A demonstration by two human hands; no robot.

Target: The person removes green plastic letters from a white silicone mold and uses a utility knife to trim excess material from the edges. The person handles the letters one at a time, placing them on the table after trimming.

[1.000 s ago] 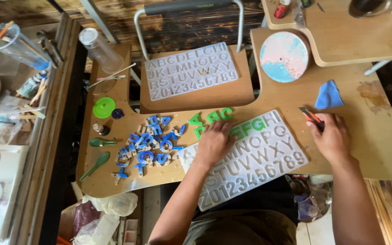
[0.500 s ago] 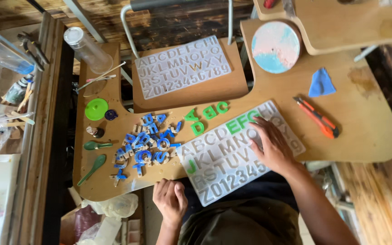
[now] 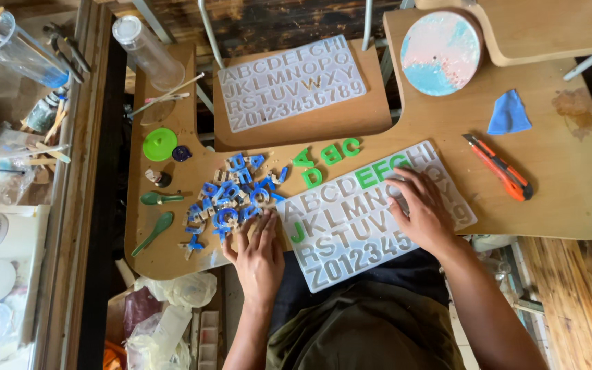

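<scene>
two hands: i see both of them down on the bench (image 3: pixel 570 171), which is made of wood.
left hand (image 3: pixel 258 257): it lies flat, fingers spread apart, clamped on nothing. the fingertips touch the near edge of the blue letters.
right hand (image 3: pixel 423 212): it lies flat on the near letter mold, fingers apart, pressing on its right part. it grips nothing.
near letter mold (image 3: pixel 351 223): a clear tray of letter and number shapes, tilted, hanging a bit over the near edge of the bench. some slots near the top hold green fill, and one more on its left side.
blue letters (image 3: pixel 234 195): a messy pile just left of the mold.
green letters (image 3: pixel 327 159): four loose ones, just above the mold's top left corner.
second mold (image 3: pixel 292 81): same kind, farther back on a raised board.
cutter knife (image 3: pixel 498 166): orange and black, right of the mold, well apart from my right hand.
round disc (image 3: pixel 442 51): pink and blue, at the back.
blue scrap (image 3: pixel 508 113): near the knife.
green lid (image 3: pixel 159 144): on the left side.
</scene>
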